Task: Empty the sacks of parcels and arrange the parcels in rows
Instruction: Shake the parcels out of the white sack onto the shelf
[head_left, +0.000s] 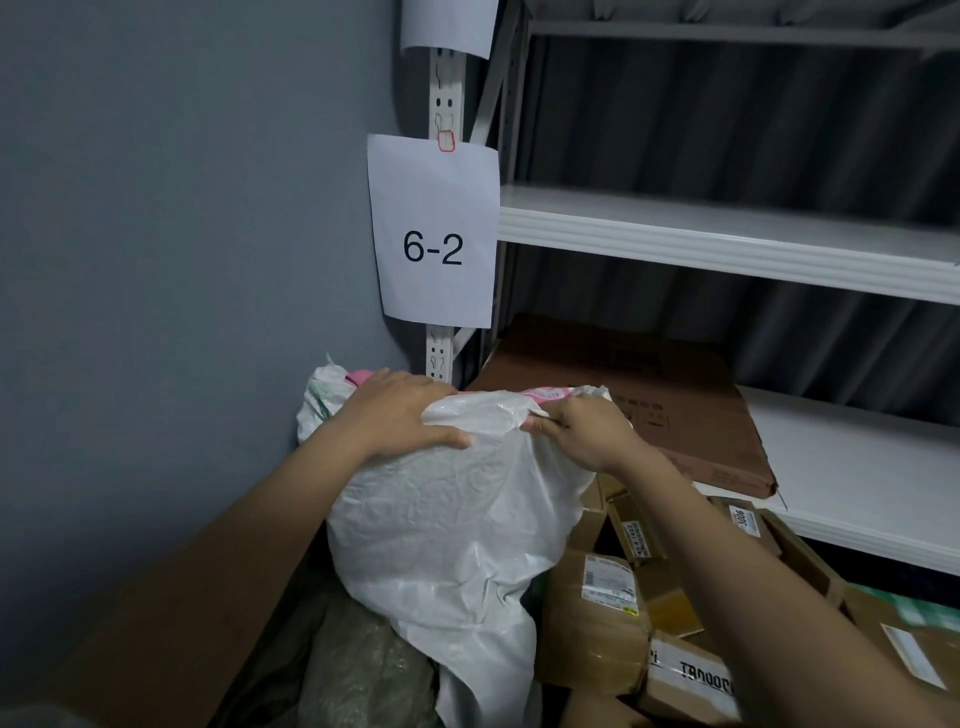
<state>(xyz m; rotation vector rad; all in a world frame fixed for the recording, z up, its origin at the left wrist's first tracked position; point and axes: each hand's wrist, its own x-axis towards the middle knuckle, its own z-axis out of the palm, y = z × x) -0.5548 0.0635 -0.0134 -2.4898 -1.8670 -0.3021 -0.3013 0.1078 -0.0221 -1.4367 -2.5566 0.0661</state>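
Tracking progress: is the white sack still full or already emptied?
Cannot tell: the white sack bulges, held by both hands, but its contents are hidden.

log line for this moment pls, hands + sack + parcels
left hand: grips white sack top | right hand: pinches sack edge | cardboard parcels: heaped right of sack | rows: not started

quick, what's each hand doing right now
Left hand: grips the top of the white sack.
Right hand: pinches a fold of the same sack.

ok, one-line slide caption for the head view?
Both hands grip the white sack beside cardboard parcels, below shelf sign 6-2.
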